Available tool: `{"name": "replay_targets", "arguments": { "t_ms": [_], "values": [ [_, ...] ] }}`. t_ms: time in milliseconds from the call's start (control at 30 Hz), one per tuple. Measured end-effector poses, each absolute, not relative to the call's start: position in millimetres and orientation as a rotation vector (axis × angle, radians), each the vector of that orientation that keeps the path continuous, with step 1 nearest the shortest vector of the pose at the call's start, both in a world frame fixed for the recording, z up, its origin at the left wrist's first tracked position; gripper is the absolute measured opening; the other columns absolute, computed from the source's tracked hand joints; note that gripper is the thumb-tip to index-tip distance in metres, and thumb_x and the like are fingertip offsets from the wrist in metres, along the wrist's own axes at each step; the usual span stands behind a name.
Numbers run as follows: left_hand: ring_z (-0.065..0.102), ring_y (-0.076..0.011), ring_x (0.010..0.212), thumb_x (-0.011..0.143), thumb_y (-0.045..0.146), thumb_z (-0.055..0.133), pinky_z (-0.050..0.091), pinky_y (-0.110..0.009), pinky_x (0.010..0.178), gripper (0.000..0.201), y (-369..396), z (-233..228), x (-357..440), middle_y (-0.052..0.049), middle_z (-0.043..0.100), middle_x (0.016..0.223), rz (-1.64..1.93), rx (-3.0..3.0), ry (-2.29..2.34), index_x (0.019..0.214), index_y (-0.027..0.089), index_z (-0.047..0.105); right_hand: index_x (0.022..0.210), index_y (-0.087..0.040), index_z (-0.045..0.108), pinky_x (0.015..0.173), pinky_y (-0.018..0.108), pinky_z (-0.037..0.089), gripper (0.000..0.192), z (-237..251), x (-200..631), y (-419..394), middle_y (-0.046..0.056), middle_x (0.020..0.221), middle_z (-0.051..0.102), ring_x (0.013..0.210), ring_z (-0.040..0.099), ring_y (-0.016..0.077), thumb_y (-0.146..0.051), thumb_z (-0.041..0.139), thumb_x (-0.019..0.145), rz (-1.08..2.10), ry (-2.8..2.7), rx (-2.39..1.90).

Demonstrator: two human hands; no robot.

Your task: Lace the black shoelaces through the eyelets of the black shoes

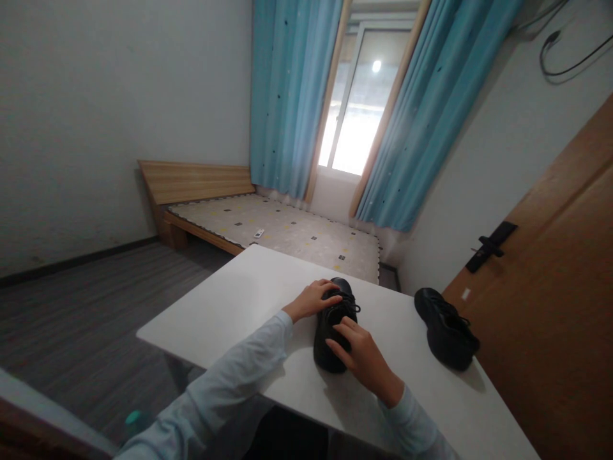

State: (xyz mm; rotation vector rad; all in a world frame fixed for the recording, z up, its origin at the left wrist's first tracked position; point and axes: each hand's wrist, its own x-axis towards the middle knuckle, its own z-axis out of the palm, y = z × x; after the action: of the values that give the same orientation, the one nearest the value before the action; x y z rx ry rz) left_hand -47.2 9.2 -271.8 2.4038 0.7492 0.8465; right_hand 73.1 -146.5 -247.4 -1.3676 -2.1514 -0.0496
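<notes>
A black lace-up shoe (pixel 330 359) rests sole down on a white table, its toe pointing away from me. My left hand (pixel 316 300) lies over the laces from the left side, fingers curled on the shoe's upper. At the ankle opening, my right hand (pixel 361 354) grips the collar from the right, with thumb and fingers bent around its edge. A lace loop (pixel 355 308) sticks out to the right of the shoe's tongue. The matching black shoe (pixel 447 332) stands apart near the table's right edge, touched by neither hand.
The white table (pixel 215 313) reaches close to a bed (pixel 292 223) with a small white remote (pixel 259 234) on it. A wooden door (pixel 541 300) with a black handle (pixel 491 247) is at the right. Blue curtains (pixel 294 96) flank the window.
</notes>
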Motion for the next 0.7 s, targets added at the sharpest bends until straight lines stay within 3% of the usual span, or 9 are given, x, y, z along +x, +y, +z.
{"name": "replay_targets", "arguments": {
  "t_ms": [233, 400, 700],
  "values": [
    [0.053, -0.0199, 0.113, 0.088, 0.050, 0.044, 0.040, -0.032, 0.100, 0.043, 10, -271, -48, -0.006, 0.057, 0.122, 0.818, 2.434, 0.712, 0.117, 0.022, 0.059, 0.093, -0.019, 0.062, 0.066, 0.029, 0.051, 0.013, -210, 81, -143, 0.004, 0.086, 0.065, 0.075, 0.063, 0.0186, -0.018, 0.062, 0.080, 0.253, -2.448, -1.390],
    [0.055, -0.0191, 0.108, 0.088, 0.051, 0.044, 0.042, -0.031, 0.096, 0.042, 8, -267, -49, -0.006, 0.058, 0.118, 0.805, 2.492, 0.795, 0.116, 0.024, 0.059, 0.103, -0.023, 0.064, 0.072, 0.030, 0.053, 0.021, -188, 96, -131, 0.004, 0.095, 0.070, 0.081, 0.065, 0.0174, -0.024, 0.058, 0.083, 0.529, -2.266, -1.241],
    [0.057, -0.0185, 0.102, 0.089, 0.051, 0.041, 0.043, -0.030, 0.092, 0.041, 4, -264, -48, -0.006, 0.058, 0.114, 0.794, 2.565, 0.864, 0.114, 0.024, 0.059, 0.097, -0.019, 0.063, 0.073, 0.036, 0.052, 0.020, -214, 129, -94, 0.007, 0.093, 0.068, 0.084, 0.063, 0.0197, -0.033, 0.054, 0.085, 0.127, -1.719, -1.254]
  ]
}}
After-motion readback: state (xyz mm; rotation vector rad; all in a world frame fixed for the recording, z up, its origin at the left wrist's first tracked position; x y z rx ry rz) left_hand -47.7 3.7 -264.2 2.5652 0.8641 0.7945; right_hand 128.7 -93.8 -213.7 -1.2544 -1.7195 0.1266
